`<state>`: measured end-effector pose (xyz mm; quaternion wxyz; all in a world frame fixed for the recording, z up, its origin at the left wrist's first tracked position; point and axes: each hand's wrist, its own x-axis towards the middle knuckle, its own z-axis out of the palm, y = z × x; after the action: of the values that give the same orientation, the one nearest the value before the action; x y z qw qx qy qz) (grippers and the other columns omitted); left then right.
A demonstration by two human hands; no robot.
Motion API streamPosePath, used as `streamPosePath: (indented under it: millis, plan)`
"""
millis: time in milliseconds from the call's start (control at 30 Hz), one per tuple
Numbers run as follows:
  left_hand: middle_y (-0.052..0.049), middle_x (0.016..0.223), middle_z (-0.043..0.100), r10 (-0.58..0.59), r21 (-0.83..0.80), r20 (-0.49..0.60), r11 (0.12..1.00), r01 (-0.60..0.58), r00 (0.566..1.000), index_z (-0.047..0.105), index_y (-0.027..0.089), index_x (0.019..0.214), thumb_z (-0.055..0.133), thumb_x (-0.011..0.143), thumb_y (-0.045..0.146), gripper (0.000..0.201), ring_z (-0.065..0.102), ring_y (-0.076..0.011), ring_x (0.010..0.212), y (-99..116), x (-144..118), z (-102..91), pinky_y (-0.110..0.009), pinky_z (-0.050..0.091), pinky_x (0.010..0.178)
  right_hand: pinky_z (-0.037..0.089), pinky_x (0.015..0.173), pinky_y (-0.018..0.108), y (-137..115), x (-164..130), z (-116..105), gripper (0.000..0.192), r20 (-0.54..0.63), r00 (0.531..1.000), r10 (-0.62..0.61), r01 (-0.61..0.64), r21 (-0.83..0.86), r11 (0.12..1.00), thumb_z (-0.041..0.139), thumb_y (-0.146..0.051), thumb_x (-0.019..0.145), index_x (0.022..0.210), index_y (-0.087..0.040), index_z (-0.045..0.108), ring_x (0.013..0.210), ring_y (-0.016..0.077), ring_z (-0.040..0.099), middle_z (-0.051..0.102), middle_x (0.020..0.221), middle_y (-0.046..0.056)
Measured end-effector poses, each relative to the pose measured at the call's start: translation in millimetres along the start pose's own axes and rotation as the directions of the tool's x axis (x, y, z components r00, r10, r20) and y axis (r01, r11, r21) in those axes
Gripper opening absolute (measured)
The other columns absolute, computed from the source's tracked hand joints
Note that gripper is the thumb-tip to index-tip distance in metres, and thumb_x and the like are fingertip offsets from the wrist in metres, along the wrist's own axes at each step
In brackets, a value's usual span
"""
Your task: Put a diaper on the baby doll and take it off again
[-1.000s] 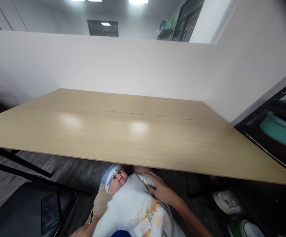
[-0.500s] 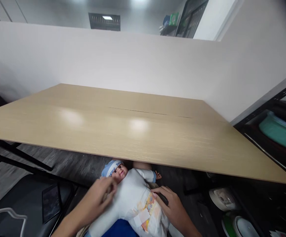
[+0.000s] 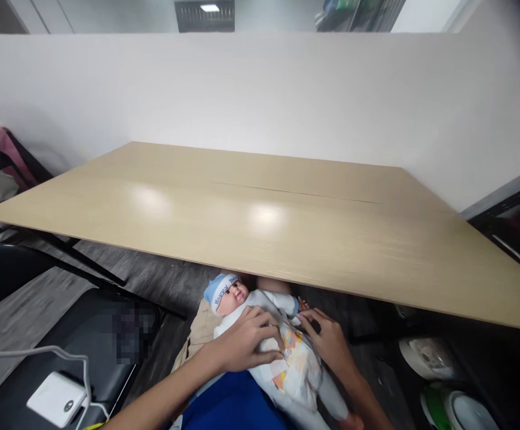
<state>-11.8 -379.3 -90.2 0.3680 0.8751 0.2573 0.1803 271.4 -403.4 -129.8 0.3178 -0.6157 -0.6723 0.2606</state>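
A baby doll (image 3: 260,301) in a white top with light-blue cuffs and a blue-and-white cap (image 3: 221,292) lies face up across my lap. Around its hips is a white diaper (image 3: 302,370) with an orange and yellow print. My left hand (image 3: 253,340) reaches over the doll's belly, fingers curved and apart, the tips at the diaper's front. At the diaper's upper side edge, close to the doll's hand, my right hand (image 3: 325,337) pinches the diaper between thumb and fingers. My left hand hides part of the belly and waistband.
A wooden table (image 3: 264,209) extends above my knees, its front edge over the doll's head. On the left, a black chair (image 3: 76,322) carries a white power bank (image 3: 57,400) with a cable. White and green containers (image 3: 461,409) are low on the right.
My left hand has moved right, from beside the doll's head to the diaper's front. My right hand stays at the diaper's side. The view has shifted, showing more of the chair.
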Motion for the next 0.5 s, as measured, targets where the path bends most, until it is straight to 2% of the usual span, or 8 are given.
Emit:
streamPosePath:
  millis: [100, 200, 333, 433, 500]
  plan:
    - [-0.004, 0.12, 0.07, -0.032, -0.018, -0.017, 0.999, 0.032, 0.999, 0.074, 0.028, 0.108, 0.069, 0.103, 0.055, 0.028, 0.058, -0.025, 0.116, 7.1, 0.2, 1.9, -0.04, 0.038, 0.103, 0.059, 0.095, 0.051, 1.6, 9.0, -1.4, 0.051, -0.01, 1.0, -0.01, 0.009, -0.035, 0.999, 0.05, -0.062, 0.107, 0.091, -0.025, 0.081, 0.103, 0.0358, 0.076, 0.081, 0.101, 0.013]
    - [-0.003, 0.121, 0.069, -0.037, -0.023, -0.018, 0.999, 0.036, 0.999, 0.074, 0.03, 0.112, 0.074, 0.101, 0.052, 0.025, 0.057, -0.0252, 0.117, 11.7, -0.2, 4.6, -0.041, 0.036, 0.105, 0.055, 0.106, 0.053, -13.5, 10.1, -2.8, 0.041, 0.031, 0.997, -0.074, 0.075, -0.022, 0.997, 0.051, -0.051, 0.11, 0.11, -0.023, 0.081, 0.116, 0.0337, 0.073, 0.079, 0.116, 0.013]
    - [-0.005, 0.123, 0.069, -0.027, -0.033, 0.008, 0.999, 0.027, 1.0, 0.072, 0.027, 0.109, 0.07, 0.104, 0.048, 0.022, 0.056, -0.0258, 0.12, 15.6, -0.7, 1.0, -0.042, 0.034, 0.108, 0.048, 0.117, 0.049, -48.6, 2.3, -1.3, 0.033, 0.195, 0.957, -0.213, 0.212, 0.027, 0.977, 0.052, -0.035, 0.112, 0.136, -0.025, 0.072, 0.131, 0.0283, 0.064, 0.072, 0.137, 0.011]
    - [-0.006, 0.118, 0.071, -0.017, -0.054, 0.06, 0.998, 0.02, 0.998, 0.071, 0.025, 0.109, 0.065, 0.107, 0.048, 0.024, 0.056, -0.0264, 0.12, 20.2, -5.7, -12.5, -0.041, 0.036, 0.108, 0.05, 0.114, 0.045, -69.1, -3.3, 4.7, 0.033, 0.313, 0.909, -0.276, 0.272, 0.059, 0.961, 0.047, -0.023, 0.111, 0.133, -0.025, 0.071, 0.13, 0.026, 0.063, 0.068, 0.139, 0.01]
    - [-0.004, 0.113, 0.074, 0.008, -0.097, 0.126, 0.995, 0.004, 0.992, 0.071, 0.025, 0.11, 0.064, 0.108, 0.044, 0.02, 0.058, -0.0253, 0.117, 22.8, -13.5, -24.7, -0.039, 0.037, 0.108, 0.052, 0.107, 0.044, -76.3, -6.6, 6.9, 0.029, 0.346, 0.894, -0.286, 0.293, 0.032, 0.956, 0.048, -0.022, 0.11, 0.127, -0.025, 0.072, 0.122, 0.0267, 0.064, 0.07, 0.129, 0.01]
